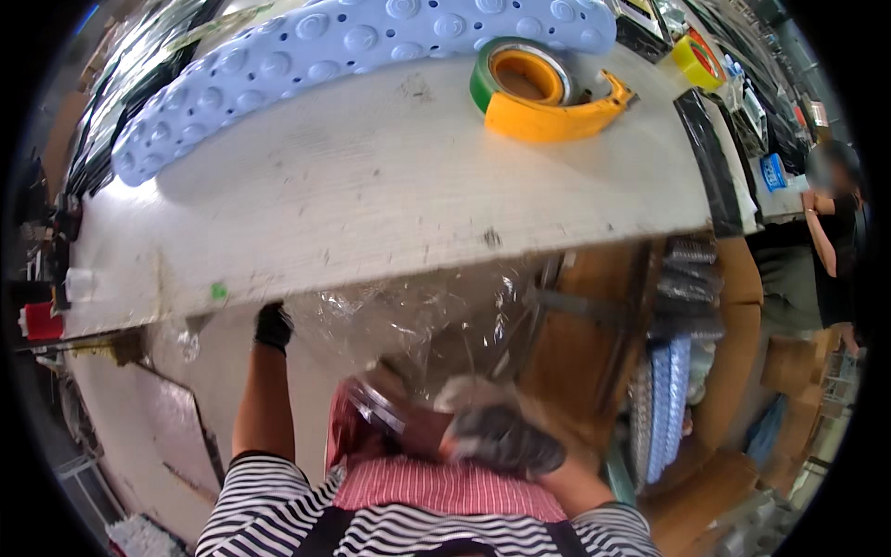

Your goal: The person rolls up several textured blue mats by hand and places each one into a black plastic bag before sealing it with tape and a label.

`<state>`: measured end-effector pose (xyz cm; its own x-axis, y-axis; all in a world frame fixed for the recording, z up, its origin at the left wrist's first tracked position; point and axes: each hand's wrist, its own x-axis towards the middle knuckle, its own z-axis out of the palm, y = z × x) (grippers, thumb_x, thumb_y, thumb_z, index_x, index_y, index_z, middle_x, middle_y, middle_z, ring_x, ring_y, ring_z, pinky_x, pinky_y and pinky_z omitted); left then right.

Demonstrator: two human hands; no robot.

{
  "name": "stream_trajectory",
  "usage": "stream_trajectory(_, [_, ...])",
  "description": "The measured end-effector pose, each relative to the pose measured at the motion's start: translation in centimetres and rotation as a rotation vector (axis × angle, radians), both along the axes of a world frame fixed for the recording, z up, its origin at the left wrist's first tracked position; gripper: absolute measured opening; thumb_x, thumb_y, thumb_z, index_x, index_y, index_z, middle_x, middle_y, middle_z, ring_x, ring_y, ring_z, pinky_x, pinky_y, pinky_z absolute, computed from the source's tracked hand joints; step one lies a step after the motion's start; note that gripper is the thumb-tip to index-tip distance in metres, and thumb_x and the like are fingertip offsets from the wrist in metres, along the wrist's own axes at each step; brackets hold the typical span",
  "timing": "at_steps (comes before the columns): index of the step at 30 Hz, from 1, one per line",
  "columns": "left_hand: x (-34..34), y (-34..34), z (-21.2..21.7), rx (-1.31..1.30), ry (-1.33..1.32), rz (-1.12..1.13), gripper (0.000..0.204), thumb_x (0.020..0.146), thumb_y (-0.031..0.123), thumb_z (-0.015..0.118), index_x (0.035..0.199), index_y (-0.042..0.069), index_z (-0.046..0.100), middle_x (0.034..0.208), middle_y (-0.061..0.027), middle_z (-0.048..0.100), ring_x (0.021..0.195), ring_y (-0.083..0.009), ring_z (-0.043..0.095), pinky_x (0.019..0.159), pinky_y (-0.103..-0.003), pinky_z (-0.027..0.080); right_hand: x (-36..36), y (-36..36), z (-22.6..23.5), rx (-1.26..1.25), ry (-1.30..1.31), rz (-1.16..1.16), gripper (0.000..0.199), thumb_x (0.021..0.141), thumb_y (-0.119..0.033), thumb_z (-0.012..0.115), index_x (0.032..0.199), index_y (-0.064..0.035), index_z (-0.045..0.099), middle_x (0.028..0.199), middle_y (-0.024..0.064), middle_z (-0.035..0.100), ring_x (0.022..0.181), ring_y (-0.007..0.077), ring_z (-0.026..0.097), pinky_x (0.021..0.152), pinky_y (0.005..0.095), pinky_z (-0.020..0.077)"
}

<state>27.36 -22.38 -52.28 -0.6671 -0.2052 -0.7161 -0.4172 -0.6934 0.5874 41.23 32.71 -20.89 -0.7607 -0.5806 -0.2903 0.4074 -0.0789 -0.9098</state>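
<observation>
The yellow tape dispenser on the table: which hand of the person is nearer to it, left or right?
Neither is clearly nearer in this view. The yellow tape dispenser lies far up on the table. The left hand is just under the table edge, and the right hand is lower, at the clear plastic bag.

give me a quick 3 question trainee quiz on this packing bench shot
1. True or false: the orange tape dispenser lies on the white table.
2. Which thing lies along the table's far edge? A) long blue dimpled pad B) red bucket C) metal ladder
3. What do both gloved hands, left hand and right hand, grip below the table's near edge?

Key
1. True.
2. A.
3. A clear plastic bag; the left hand grips its left edge, the right hand its lower part.
</observation>
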Motion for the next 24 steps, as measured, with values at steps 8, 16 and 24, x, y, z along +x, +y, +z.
stream_trajectory(8, [7.6,14.3,40.2,-1.875,0.133,-0.977,0.031,0.088,0.022,0.066,0.116,0.009,0.067,0.121,-0.0188,0.064,0.112,-0.0394,0.059,0.097,-0.044,0.049,-2.6,4.4,20.4,0.070,-0.192,-0.443,0.017,0.090,-0.015,0.070,0.099,-0.0009,0.073,0.076,0.0014,0.066,0.071,0.0078,0.057,0.064,0.0225,0.0448])
stream_trajectory(16, [7.0,35.5,66.5,-0.853,0.838,-1.202,0.026,0.091,0.013,0.072,0.113,0.000,0.067,0.095,-0.0066,0.070,0.088,-0.0150,0.065,0.082,-0.031,0.054,-2.8,5.0,34.6,0.294,0.422,-0.193,0.030,0.081,-0.010,0.079,0.108,-0.0028,0.070,0.106,0.0054,0.066,0.098,0.0135,0.061,0.090,0.0297,0.0488])
stream_trajectory(24, [3.5,34.2,74.3,-0.579,0.805,-0.788,0.025,0.101,0.025,0.060,0.095,0.002,0.069,0.060,0.0074,0.047,0.052,-0.0016,0.041,0.048,-0.020,0.030,-6.8,10.7,31.0,0.398,0.269,0.062,0.044,0.078,-0.018,0.084,0.115,-0.0016,0.068,0.100,0.0071,0.071,0.098,0.0148,0.063,0.090,0.0330,0.0502])
